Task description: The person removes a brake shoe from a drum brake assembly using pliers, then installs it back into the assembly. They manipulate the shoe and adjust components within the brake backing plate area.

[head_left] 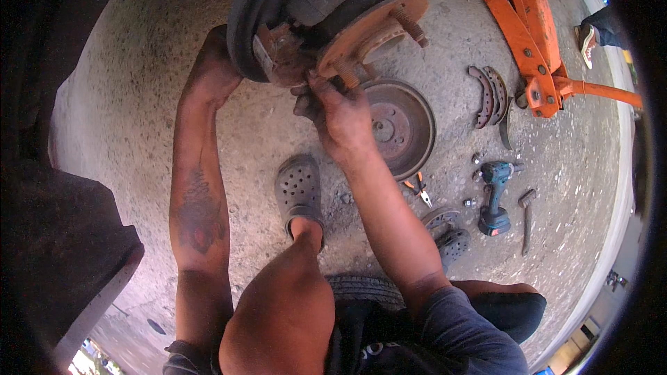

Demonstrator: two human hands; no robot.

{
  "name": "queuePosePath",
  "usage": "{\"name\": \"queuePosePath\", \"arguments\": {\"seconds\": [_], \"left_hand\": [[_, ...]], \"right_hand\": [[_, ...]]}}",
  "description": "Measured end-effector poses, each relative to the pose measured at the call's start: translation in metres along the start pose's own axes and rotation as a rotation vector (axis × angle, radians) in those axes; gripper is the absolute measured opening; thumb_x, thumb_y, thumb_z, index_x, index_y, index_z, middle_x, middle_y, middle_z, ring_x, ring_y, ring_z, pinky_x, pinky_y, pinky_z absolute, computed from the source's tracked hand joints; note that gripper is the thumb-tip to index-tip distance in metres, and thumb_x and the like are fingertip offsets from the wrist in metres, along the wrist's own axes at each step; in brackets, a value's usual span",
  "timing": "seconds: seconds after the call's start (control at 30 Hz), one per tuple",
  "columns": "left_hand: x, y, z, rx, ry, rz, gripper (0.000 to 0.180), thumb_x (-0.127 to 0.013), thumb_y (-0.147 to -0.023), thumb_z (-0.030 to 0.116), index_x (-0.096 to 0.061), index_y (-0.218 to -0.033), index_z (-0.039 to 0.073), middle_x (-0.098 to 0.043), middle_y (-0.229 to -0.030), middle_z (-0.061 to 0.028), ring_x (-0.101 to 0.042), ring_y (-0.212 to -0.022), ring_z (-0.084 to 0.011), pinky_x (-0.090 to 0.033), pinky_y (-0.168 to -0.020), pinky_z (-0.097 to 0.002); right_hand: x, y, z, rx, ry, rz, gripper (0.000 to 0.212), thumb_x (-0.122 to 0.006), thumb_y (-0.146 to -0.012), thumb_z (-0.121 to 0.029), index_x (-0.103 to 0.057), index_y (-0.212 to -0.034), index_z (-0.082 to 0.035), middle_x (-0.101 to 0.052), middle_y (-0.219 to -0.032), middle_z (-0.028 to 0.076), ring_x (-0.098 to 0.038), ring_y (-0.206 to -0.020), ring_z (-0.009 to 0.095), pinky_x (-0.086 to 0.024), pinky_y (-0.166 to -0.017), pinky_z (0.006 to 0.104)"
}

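A car's brake assembly hangs at the top, with a dark round backing plate (242,21) and a rusty hub flange (345,43) that carries wheel studs. My left hand (217,66) reaches up behind the plate's left edge, its fingers hidden there. Just under the flange is my right hand (342,112), thumb and fingers bent and pinched together at the lower edge of the assembly. What they grip, if anything, is too small and shaded to make out. Beside the left hand, a rusty brake shoe (276,54) sits against the plate.
A brake drum (425,132) lies on the concrete below the hub. Loose brake shoes (484,97), pliers (423,193), a cordless drill (495,198) and a hammer (527,226) lie to the right. An orange jack (535,45) stands at upper right; another person's shoe (588,45) is beyond it.
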State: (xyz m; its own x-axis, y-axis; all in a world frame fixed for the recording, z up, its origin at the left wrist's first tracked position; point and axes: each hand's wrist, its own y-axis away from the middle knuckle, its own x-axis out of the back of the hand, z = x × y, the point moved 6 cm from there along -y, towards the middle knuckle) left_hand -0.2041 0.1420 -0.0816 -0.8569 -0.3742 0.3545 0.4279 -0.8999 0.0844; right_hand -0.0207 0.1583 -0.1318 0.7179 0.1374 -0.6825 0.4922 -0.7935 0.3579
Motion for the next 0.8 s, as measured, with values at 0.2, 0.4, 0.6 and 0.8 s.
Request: {"name": "queuePosePath", "arguments": {"seconds": [0.2,0.4,0.6,0.8], "left_hand": [[-0.007,0.005,-0.017,0.098,0.137,0.009,0.034,-0.068,-0.085,0.016,-0.064,-0.109,-0.007,-0.068,-0.108,-0.0165,-0.060,-0.095,-0.0171,-0.047,-0.084,-0.0325],[-0.004,-0.004,-0.020,0.105,0.161,-0.036,0.035,-0.067,-0.086,0.016,-0.063,-0.111,-0.007,-0.067,-0.110,-0.0164,-0.060,-0.097,-0.0183,-0.049,-0.084,-0.0338],[-0.005,-0.004,-0.026,0.100,0.293,0.004,0.035,-0.068,-0.085,0.014,-0.061,-0.114,-0.005,-0.066,-0.112,-0.0144,-0.060,-0.097,-0.0173,-0.049,-0.083,-0.0338],[0.003,-0.007,-0.015,-0.016,0.072,-0.016,0.036,-0.068,-0.086,0.013,-0.059,-0.116,-0.005,-0.065,-0.113,-0.0133,-0.059,-0.099,-0.0173,-0.049,-0.086,-0.0328]], "right_hand": [[-0.002,0.001,-0.002,0.018,0.025,-0.005,0.028,-0.060,-0.091,-0.007,-0.053,-0.116,0.004,-0.064,-0.097,0.014,-0.064,-0.071,0.023,-0.057,-0.059,0.0364],[-0.001,0.000,-0.006,-0.028,-0.061,-0.030,0.028,-0.051,-0.095,-0.009,-0.049,-0.116,0.009,-0.063,-0.098,0.018,-0.067,-0.073,0.028,-0.058,-0.061,0.0403],[-0.001,0.000,-0.006,-0.032,-0.019,-0.069,0.028,-0.052,-0.094,-0.007,-0.048,-0.119,0.005,-0.064,-0.098,0.018,-0.066,-0.078,0.028,-0.057,-0.065,0.0392],[-0.003,-0.001,-0.006,-0.037,-0.027,-0.072,0.026,-0.052,-0.095,-0.007,-0.049,-0.118,0.003,-0.063,-0.097,0.017,-0.065,-0.079,0.027,-0.056,-0.065,0.0375]]}}
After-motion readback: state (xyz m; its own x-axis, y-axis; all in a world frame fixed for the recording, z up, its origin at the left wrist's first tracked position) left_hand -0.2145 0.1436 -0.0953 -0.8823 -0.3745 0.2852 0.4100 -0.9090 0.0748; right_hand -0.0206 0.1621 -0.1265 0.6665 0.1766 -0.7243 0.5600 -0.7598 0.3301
